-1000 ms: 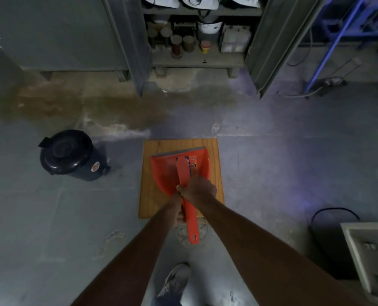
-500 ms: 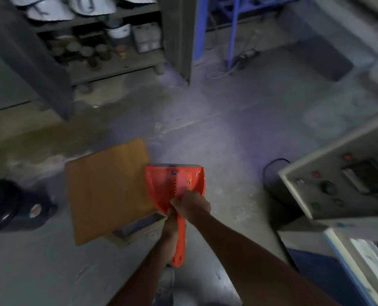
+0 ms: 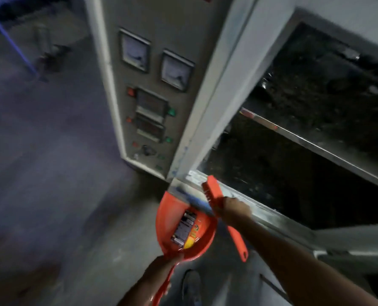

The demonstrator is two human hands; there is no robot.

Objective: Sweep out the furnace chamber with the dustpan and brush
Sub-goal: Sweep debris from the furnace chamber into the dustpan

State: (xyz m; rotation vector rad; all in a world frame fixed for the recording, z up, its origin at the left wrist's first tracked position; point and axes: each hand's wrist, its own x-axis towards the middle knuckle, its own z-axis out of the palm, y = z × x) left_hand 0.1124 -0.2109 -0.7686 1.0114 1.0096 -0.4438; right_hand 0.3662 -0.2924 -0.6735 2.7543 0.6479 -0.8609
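An orange dustpan (image 3: 183,226) with a label inside hangs just below the furnace's front lower-left corner; my left hand (image 3: 161,269) grips its handle. My right hand (image 3: 235,209) is closed around the middle of an orange brush (image 3: 216,196), whose head lies at the metal sill (image 3: 261,214) of the open furnace chamber (image 3: 305,151). The brush's handle end points down towards me. The chamber is dark inside, with a metal shelf rail crossing it; its floor is too dark to make out.
A grey control panel (image 3: 152,96) with two dial gauges, displays and coloured buttons stands left of the chamber opening. Concrete floor (image 3: 51,162) spreads to the left. A blue frame leg (image 3: 11,43) is at the far left. My shoe (image 3: 191,286) shows below.
The view has swung right from the floor and wooden board to the furnace. The brush, carried on the dustpan before, is now apart from it in my right hand at the sill.
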